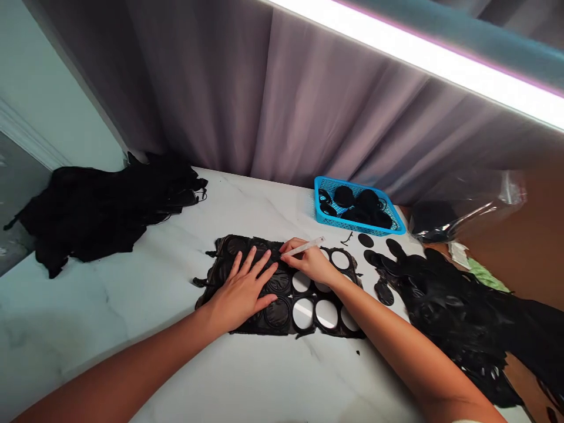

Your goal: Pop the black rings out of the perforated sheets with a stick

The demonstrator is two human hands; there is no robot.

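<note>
A black sheet (pixel 278 314) with rows of round shapes lies on the white marble-patterned table (pixel 264 376). Its left part has black circles still in it, while the right part shows several round openings with white beneath. My left hand (pixel 240 291) rests flat on the left part, fingers spread. Near the sheet's top middle, my right hand (pixel 308 259) grips a slim white pen-like tool (pixel 304 247), its tip down at the black material. The tip itself is hard to make out.
A blue basket (pixel 324 218) of black round pieces stands at the back right. Loose black discs (pixel 365 239) and a black scrap pile (pixel 458 305) lie to the right. Black cloth (pixel 110 205) is heaped at the left. Behind the basket's right side is a clear plastic bag (pixel 476 197).
</note>
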